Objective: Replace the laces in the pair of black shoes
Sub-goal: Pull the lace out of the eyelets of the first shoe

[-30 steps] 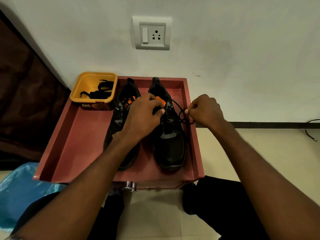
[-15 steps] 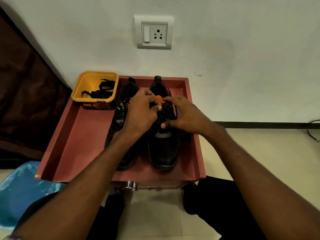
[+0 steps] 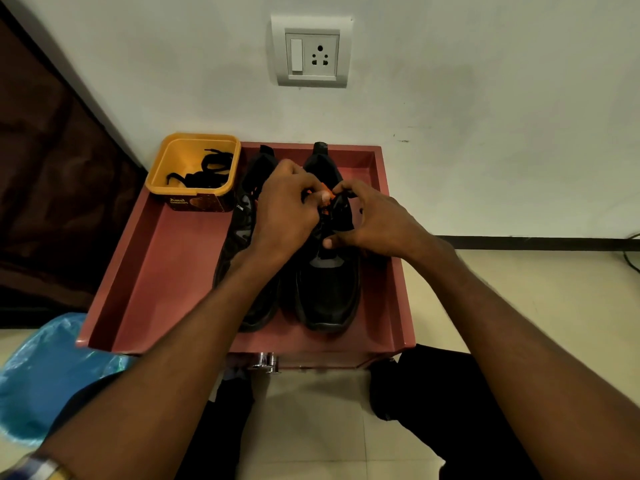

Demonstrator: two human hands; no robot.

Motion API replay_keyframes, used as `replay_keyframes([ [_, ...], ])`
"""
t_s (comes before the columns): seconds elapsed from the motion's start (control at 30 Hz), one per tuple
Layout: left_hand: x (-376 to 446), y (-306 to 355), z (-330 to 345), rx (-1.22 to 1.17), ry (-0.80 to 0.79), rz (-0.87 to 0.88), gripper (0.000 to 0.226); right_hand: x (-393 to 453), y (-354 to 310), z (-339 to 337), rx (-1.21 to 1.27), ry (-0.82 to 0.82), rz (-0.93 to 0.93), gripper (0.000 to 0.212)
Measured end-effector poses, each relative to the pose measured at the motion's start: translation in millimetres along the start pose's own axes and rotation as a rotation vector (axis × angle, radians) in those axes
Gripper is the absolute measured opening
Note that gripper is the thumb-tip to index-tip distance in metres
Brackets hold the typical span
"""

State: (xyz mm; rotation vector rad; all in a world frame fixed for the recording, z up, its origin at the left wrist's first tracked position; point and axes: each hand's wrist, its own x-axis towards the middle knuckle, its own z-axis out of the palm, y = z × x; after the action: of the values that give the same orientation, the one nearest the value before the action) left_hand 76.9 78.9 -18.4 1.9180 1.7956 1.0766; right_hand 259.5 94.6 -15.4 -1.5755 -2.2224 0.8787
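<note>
Both hands meet over the right black mesh sneaker (image 3: 327, 289), which stands by the red tray's (image 3: 398, 271) right wall, long axis heel-to-wall. Left hand (image 3: 284, 216) and right hand (image 3: 377, 226) each pinch its thin black lace (image 3: 337, 202) at the tongue; neither is nearer. Spare black laces (image 3: 204, 171) sit in the yellow plastic tub (image 3: 166, 181), back-left corner.

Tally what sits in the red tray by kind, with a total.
Black shoes: 2, the left shoe and the right shoe
Yellow tub: 1
Bundle of black laces in the tub: 1
Total: 4, all in the red tray
</note>
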Motion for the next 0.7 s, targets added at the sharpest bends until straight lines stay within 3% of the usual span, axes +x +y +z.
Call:
replay_keyframes([
  [0.13,3,1,-1,-0.337,0.026,-0.252,0.013,3,3,-3,0.069,-0.022,0.043,0.093],
  [0.2,2,2,-1,-0.284,0.042,-0.254,0.014,4,1,-1,0.106,-0.013,0.045,0.080],
  [0.3,1,5,-1,-0.204,0.036,-0.217,0.011,6,-5,8,0.135,0.144,0.095,0.053],
  [0.43,1,2,-3,-0.224,0.011,-0.215,0.014,13,-14,23,0.104,0.281,0.123,0.037],
  [0.53,1,-1,-6,-0.224,-0.002,-0.201,0.016,18,-18,30,0.174,0.271,0.157,0.035],
  [0.7,0,-4,-9,-0.252,-0.042,-0.199,0.022,18,-21,20,0.502,0.112,0.236,0.021],
])
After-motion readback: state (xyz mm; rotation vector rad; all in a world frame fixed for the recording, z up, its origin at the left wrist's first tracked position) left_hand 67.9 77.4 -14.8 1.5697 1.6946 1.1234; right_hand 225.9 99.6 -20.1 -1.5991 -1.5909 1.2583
